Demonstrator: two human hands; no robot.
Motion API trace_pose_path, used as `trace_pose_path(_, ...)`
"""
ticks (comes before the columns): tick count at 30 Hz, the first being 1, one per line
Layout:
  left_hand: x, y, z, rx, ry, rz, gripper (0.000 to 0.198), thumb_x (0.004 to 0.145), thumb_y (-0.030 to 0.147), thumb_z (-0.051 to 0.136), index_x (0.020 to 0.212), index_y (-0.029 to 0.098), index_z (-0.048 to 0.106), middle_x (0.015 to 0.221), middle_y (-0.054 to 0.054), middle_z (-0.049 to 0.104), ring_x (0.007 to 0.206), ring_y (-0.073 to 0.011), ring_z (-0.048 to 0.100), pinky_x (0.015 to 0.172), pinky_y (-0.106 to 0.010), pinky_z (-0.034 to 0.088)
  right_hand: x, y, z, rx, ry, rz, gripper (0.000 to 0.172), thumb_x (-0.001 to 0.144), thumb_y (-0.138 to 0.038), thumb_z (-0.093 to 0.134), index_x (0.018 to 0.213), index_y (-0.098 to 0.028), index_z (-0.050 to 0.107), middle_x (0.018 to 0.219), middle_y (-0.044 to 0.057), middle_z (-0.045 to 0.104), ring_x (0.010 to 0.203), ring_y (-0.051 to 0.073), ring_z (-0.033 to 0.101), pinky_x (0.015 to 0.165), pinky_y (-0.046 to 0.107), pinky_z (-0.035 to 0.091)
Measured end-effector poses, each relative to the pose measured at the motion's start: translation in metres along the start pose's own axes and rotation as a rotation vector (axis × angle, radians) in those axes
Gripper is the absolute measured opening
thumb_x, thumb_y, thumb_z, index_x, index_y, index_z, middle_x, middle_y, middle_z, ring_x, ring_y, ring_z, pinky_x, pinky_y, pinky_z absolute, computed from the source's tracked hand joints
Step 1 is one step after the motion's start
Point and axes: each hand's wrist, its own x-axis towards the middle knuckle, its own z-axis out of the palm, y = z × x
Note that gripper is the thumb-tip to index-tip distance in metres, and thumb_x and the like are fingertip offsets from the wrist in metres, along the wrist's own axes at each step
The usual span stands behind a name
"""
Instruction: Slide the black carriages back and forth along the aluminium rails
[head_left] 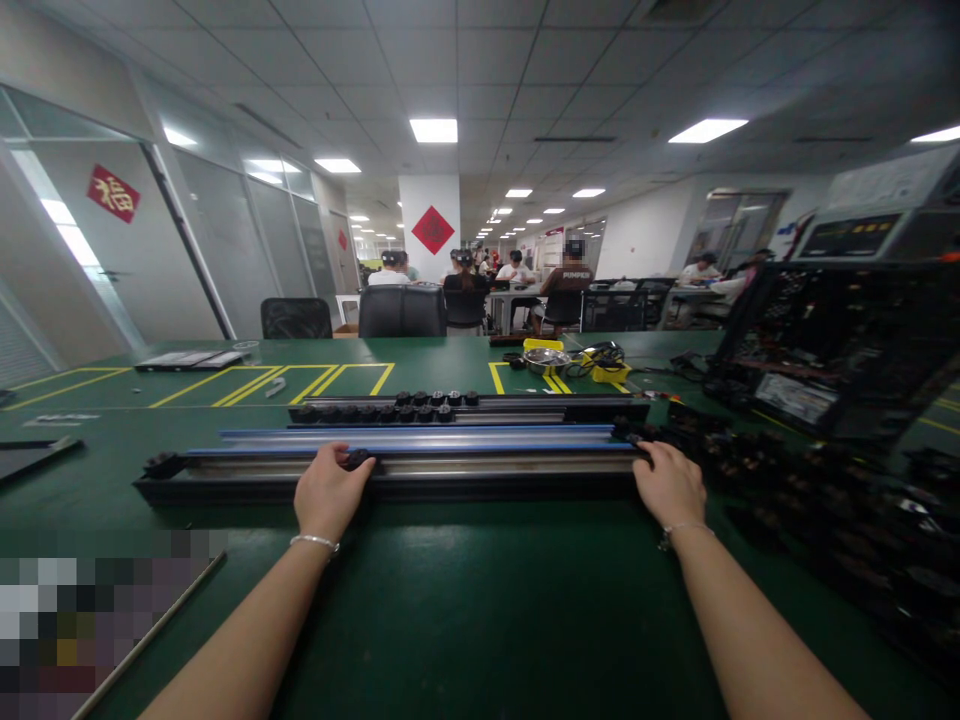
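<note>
A long black rail (255, 488) with a metallic channel lies crosswise in front of me. My left hand (328, 492) is over its left-centre part, thumb and fingers closed on a small black part (359, 459). My right hand (672, 482) is at the rail's right end, its fingers bent together near a dark piece; what they pinch, if anything, is too small to make out. Just behind the rail lies a blue-edged metal strip (420, 438). Farther back, several round black knobs (367, 412) stand in rows on another dark rail (517, 410).
A heap of small black parts (750, 465) spreads to the right, below an open computer case (817, 350). A metal bowl (546, 357) and cables stand at the back of the green table (480, 610). Several people sit beyond the chairs (401, 311).
</note>
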Motion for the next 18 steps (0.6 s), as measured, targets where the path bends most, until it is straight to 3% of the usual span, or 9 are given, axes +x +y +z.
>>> trace_pose_path(18, -0.0042, 0.0087, -0.0013, -0.02, -0.032, 0.002, 0.051, 0.066, 0.054, 0.056, 0.104, 0.021, 0.049, 0.094, -0.006, 0.065, 0.087, -0.023, 0.061, 0.067, -0.031, 0.044, 0.0013, -0.0012, -0.0018, -0.015, -0.036, 0.01, 0.043, 0.079, -0.033, 0.032, 0.114, -0.025, 0.055, 0.127, 0.003, 0.047, 0.113, 0.027, 0.038, 0.093, 0.043, 0.036)
